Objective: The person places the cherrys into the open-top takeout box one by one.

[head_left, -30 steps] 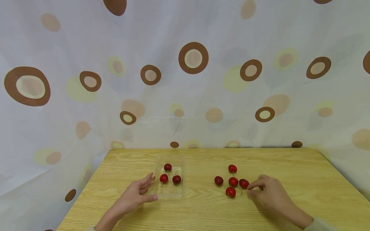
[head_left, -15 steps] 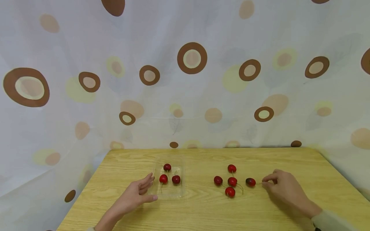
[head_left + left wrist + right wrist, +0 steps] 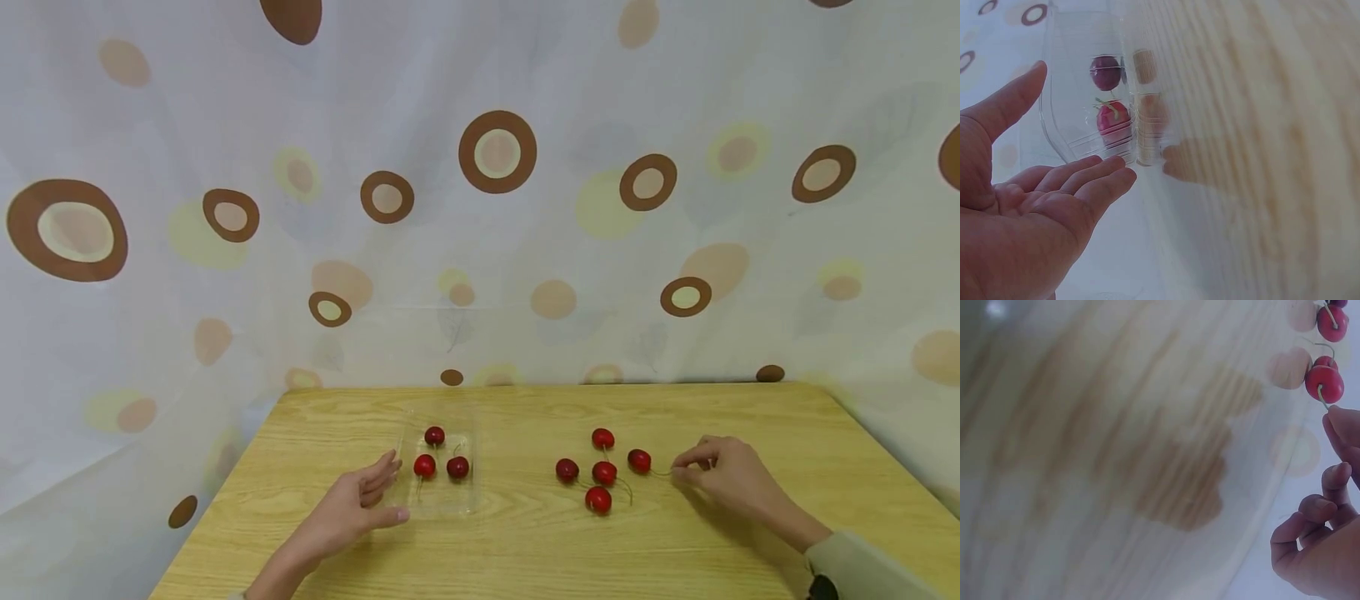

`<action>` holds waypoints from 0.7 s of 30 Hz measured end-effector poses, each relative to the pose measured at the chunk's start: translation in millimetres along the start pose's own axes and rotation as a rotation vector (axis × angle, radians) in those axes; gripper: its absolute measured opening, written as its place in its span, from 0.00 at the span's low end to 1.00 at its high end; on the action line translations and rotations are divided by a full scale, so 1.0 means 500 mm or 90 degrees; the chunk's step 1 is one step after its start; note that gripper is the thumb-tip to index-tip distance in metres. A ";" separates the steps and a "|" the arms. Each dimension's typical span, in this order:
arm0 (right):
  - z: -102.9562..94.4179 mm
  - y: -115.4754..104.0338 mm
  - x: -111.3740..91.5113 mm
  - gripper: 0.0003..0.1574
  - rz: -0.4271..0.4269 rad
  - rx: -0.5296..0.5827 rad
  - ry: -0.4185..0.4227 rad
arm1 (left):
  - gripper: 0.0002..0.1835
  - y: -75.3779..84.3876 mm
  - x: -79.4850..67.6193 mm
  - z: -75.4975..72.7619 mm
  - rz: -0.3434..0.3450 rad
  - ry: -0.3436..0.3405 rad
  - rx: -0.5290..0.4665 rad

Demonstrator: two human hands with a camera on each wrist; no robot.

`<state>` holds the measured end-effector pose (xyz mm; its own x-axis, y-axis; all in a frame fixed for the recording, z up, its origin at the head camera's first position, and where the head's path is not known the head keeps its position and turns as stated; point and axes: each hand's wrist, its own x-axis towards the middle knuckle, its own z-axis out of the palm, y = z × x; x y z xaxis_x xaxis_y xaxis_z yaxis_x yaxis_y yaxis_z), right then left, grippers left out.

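My right hand (image 3: pixel 727 479) pinches the end of a cherry's thin stem between thumb and forefinger. That dark red cherry (image 3: pixel 639 461) is at the stem's far end, to the left of the fingers. Several other cherries (image 3: pixel 604 473) with stems lie close by on its left. On the left, a clear plastic box (image 3: pixel 442 502) stands on the table with 3 cherries in it. My left hand (image 3: pixel 351 510) is beside the box, fingers and thumb extended. In the left wrist view the fingertips (image 3: pixel 1124 175) are at the box's near side; contact is hard to tell.
The wood-grain table (image 3: pixel 517 554) reaches back to a hanging light cloth (image 3: pixel 420 100) with brown ring and oval patterns. More of this cloth hangs on the left and right sides. Bare wood lies between the box and the loose cherries.
My right hand has drawn one cherry by its stem rightward out of the group, then shifted slightly back to the left. My left hand and the box have stayed in place.
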<state>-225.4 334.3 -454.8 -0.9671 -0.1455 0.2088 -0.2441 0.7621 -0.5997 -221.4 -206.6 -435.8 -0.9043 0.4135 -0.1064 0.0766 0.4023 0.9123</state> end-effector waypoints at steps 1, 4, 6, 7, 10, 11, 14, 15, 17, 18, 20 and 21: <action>-0.001 -0.001 0.000 0.03 0.000 0.010 -0.002 | 0.50 -0.001 0.000 0.000 0.002 0.000 -0.002; -0.002 -0.005 0.002 0.03 0.010 0.039 -0.009 | 0.50 -0.003 -0.001 0.001 0.008 0.001 -0.005; -0.003 -0.009 0.004 0.04 0.015 0.058 -0.015 | 0.50 -0.003 0.000 0.001 0.011 0.002 -0.004; -0.003 -0.011 0.005 0.05 0.019 0.066 -0.016 | 0.50 -0.004 0.000 0.001 0.013 0.003 -0.002; -0.005 -0.018 0.011 0.06 0.025 0.088 -0.021 | 0.50 -0.005 0.000 0.001 0.015 0.003 -0.001; -0.006 -0.022 0.014 0.07 0.029 0.093 -0.021 | 0.50 -0.004 0.001 0.001 0.014 0.003 0.000; -0.010 -0.036 0.025 0.09 0.033 0.097 -0.026 | 0.50 -0.004 0.001 0.000 0.013 0.002 -0.001; -0.011 -0.042 0.029 0.10 0.039 0.101 -0.030 | 0.50 -0.003 0.001 0.000 0.012 0.002 -0.003; -0.012 -0.054 0.037 0.11 0.047 0.111 -0.037 | 0.50 -0.003 0.000 0.000 0.013 0.001 -0.003; -0.012 -0.060 0.041 0.12 0.046 0.116 -0.042 | 0.50 -0.003 0.000 0.000 0.014 0.002 -0.003; -0.010 -0.073 0.049 0.13 0.043 0.130 -0.048 | 0.50 -0.004 -0.001 0.000 0.016 0.003 -0.002; -0.008 -0.080 0.054 0.13 0.042 0.139 -0.049 | 0.50 -0.003 -0.001 0.000 0.017 0.003 -0.003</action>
<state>-241.4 302.5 -422.2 -0.9821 -0.1537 0.1088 -0.1815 0.6180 -0.7649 -221.2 -207.5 -437.3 -0.9038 0.4204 -0.0803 0.0987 0.3873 0.9166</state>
